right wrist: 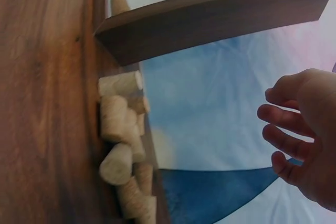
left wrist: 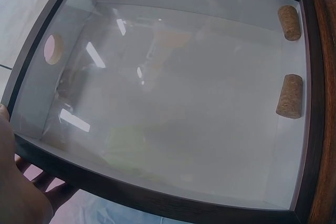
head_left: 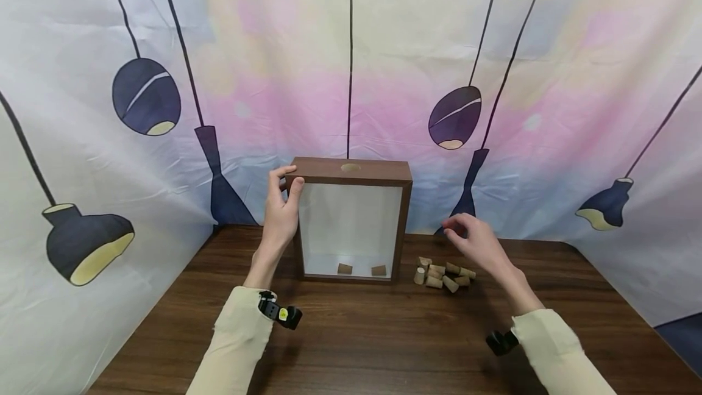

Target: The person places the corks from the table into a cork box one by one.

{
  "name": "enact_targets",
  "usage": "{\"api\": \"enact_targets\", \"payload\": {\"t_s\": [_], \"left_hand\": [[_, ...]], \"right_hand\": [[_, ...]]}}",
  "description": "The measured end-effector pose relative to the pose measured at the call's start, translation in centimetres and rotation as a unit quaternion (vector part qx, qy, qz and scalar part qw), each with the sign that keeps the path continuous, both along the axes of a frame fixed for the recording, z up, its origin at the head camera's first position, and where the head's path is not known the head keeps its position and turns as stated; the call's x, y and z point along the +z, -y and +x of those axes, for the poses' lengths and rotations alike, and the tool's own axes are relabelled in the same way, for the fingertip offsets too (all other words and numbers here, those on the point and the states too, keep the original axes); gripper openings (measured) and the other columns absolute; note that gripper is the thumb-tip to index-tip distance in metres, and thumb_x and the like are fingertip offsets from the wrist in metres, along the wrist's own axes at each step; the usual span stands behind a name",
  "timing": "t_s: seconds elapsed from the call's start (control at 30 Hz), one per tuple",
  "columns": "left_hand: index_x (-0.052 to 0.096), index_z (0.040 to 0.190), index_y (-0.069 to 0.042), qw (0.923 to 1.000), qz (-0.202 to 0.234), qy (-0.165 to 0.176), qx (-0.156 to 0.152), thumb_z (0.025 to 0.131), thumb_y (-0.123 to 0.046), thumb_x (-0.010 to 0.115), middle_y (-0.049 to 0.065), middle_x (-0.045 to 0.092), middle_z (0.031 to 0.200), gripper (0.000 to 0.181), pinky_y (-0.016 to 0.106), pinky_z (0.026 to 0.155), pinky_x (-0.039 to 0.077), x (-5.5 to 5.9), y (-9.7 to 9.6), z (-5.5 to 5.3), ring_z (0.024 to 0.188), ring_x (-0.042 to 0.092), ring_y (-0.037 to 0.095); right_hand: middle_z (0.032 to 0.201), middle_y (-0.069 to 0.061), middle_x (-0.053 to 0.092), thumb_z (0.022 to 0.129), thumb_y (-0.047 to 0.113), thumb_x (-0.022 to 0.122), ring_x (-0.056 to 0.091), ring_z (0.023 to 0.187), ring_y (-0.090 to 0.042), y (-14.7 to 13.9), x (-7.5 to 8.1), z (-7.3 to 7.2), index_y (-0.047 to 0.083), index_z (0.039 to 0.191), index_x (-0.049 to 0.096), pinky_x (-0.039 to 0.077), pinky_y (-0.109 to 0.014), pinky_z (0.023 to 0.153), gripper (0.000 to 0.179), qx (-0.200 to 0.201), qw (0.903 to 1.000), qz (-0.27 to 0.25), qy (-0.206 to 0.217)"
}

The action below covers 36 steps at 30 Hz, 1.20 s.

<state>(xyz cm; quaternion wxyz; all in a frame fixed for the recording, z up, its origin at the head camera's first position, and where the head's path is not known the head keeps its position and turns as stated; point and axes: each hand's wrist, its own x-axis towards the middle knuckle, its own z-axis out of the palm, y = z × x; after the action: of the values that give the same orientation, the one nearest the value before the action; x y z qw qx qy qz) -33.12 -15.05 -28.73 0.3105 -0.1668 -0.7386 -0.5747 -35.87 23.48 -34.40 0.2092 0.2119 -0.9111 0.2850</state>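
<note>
A brown wooden shadow box [head_left: 407, 212] with a clear front and white inside stands upright on the table. Its top has a round hole [head_left: 351, 167]. My left hand [head_left: 281, 219] grips the box's upper left corner, thumb at the front and fingers round the side. Inside, on the box's floor, lie two corks, a left cork [head_left: 344, 269] and a right cork [head_left: 379, 270]. To the right of the box is a loose pile of several corks [head_left: 434, 282]. Above that pile hovers my right hand [head_left: 476, 241], fingers loosely bent and nothing between them in the right wrist view.
The dark wooden table [head_left: 351, 340] runs back to a cloth backdrop [head_left: 285, 66] printed with hanging lamps. The backdrop rises close behind the box and also along both sides. One cork [head_left: 419, 275] of the pile stands on end near the box's right side.
</note>
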Motion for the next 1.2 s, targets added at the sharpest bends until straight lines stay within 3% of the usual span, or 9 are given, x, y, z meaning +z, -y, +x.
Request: {"api": "enact_targets", "payload": {"t_s": [0.6,0.77,1.2], "left_hand": [[0.039,0.142,-0.003,1.0,-0.004,-0.004,0.005,0.107,-0.017,0.046,0.02,0.036,0.151,0.038,0.04,0.078,0.035,0.0,0.0,0.0,0.118,0.043,0.039],[0.04,0.142,-0.003,1.0,-0.006,-0.006,0.005,0.107,-0.018,0.046,0.02,0.037,0.15,0.038,0.039,0.077,0.036,-0.1,0.0,0.0,0.117,0.044,0.039],[0.04,0.142,-0.003,1.0,-0.004,-0.006,0.004,0.107,-0.018,0.046,0.02,0.036,0.151,0.038,0.04,0.077,0.036,-0.1,0.0,0.0,0.118,0.043,0.04]], "right_hand": [[0.098,-0.005,0.066,0.098,0.013,0.063,0.058,0.078,-0.013,-2.3,-3.9,-0.2,0.009,0.108,0.07,0.048,-0.032,0.067,0.013,-0.005,0.9963,0.027,0.081],[0.094,-0.004,0.066,0.097,0.012,0.063,0.057,0.076,-0.011,-2.8,-4.6,-0.5,0.007,0.108,0.07,0.047,-0.029,0.066,0.013,0.002,0.995,0.036,0.093],[0.103,-0.01,0.067,0.096,0.009,0.064,0.062,0.085,-0.015,-4.1,-5.9,-0.8,0.0,0.113,0.066,0.051,-0.029,0.069,0.019,0.049,0.9883,0.054,0.134]]}}
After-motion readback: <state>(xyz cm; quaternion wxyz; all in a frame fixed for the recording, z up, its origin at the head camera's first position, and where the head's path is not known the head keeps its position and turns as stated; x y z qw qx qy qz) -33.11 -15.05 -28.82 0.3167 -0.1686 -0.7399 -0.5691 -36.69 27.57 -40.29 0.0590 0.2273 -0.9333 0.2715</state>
